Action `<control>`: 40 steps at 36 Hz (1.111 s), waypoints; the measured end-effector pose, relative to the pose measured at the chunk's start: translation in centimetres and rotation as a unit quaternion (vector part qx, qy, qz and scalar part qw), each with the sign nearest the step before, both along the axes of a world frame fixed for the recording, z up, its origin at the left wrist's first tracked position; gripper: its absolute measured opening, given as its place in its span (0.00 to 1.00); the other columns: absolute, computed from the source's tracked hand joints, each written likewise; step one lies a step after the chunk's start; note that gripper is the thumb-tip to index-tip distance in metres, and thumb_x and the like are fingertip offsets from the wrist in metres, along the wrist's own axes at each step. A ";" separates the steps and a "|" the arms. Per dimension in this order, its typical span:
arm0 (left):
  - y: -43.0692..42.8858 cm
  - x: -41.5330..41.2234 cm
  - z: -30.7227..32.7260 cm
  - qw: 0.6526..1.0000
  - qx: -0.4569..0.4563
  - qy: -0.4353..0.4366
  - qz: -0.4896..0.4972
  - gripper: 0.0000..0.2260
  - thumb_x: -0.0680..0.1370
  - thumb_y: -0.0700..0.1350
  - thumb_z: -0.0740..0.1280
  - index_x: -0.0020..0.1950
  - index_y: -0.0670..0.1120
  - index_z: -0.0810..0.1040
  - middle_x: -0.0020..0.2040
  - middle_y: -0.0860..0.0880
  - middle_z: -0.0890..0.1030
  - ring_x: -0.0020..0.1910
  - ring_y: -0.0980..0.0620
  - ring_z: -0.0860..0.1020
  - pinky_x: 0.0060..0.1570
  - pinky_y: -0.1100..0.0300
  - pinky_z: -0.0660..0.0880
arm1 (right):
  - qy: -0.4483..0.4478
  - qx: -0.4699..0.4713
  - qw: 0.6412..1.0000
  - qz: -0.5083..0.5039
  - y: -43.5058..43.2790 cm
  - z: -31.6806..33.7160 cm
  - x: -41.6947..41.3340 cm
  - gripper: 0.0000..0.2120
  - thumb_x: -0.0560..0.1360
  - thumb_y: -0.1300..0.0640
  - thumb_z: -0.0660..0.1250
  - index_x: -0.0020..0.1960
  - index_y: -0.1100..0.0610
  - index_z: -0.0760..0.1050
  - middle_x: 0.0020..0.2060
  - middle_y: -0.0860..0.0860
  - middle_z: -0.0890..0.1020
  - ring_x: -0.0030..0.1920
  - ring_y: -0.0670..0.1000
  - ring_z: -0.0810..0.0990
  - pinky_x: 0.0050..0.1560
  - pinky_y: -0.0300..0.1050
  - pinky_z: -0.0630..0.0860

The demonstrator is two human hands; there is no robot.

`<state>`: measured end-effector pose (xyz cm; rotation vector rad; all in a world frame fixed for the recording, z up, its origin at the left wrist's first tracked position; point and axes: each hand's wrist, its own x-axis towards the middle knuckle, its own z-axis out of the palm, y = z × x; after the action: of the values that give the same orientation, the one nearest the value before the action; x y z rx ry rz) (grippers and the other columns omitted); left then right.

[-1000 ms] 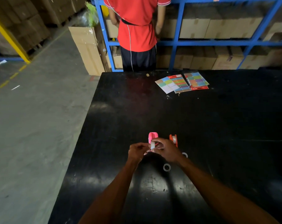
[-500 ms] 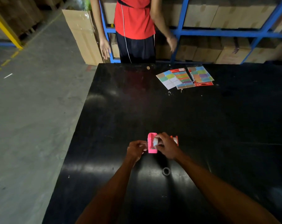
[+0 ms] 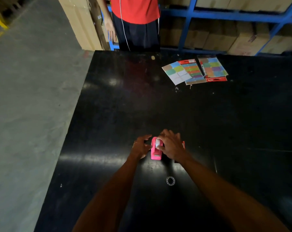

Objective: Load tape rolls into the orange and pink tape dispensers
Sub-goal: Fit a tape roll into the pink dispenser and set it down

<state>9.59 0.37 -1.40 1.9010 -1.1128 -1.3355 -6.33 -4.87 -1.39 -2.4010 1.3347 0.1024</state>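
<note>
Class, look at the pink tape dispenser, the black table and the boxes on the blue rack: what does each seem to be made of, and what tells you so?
Pink tape dispenser: probably moulded plastic, going by its smooth, even colour.
Black table: a hard glossy surface, since it mirrors the lights; the material beneath is unclear.
Boxes: apparently corrugated cardboard, matte brown with taped seams.
Blue rack: likely painted metal, with straight thin beams.

A large glossy black table (image 3: 209, 123) is seen on a grey concrete floor (image 3: 29, 106). At twelve o'clock, cardboard boxes (image 3: 199, 37) are stored in blue metal shelving (image 3: 225, 14). Dim light is reflected on the tabletop.
</note>
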 end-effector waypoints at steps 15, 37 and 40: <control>0.0 0.2 -0.5 0.998 -0.001 0.057 -0.007 0.23 0.75 0.31 0.69 0.69 0.41 0.73 0.66 0.39 0.76 0.60 0.36 0.78 0.58 0.44 0.77 | 0.014 0.012 1.000 0.007 0.4 -0.9 0.6 0.16 0.74 0.51 0.69 0.60 0.53 0.76 0.60 0.50 0.70 0.62 0.54 0.71 0.60 0.56 0.68; -0.6 0.4 -0.9 0.997 0.019 0.074 -0.028 0.22 0.74 0.29 0.68 0.67 0.40 0.76 0.60 0.36 0.81 0.46 0.51 0.78 0.28 0.77 0.74 | -0.032 -0.024 0.999 0.001 0.4 1.1 0.2 0.09 0.78 0.54 0.63 0.50 0.49 0.82 0.49 0.48 0.83 0.54 0.52 0.77 0.57 0.52 0.64; -0.5 0.3 -0.9 0.996 0.014 0.080 -0.019 0.22 0.74 0.29 0.68 0.67 0.41 0.76 0.61 0.38 0.81 0.54 0.41 0.81 0.48 0.53 0.82 | -0.025 -0.049 0.998 0.016 1.0 1.0 0.0 0.08 0.78 0.53 0.63 0.50 0.51 0.81 0.50 0.50 0.79 0.54 0.53 0.75 0.56 0.51 0.65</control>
<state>9.88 -0.16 -2.27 1.7651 -1.0597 -1.5036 -6.29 -3.83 -0.42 -2.4891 1.3073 -0.0159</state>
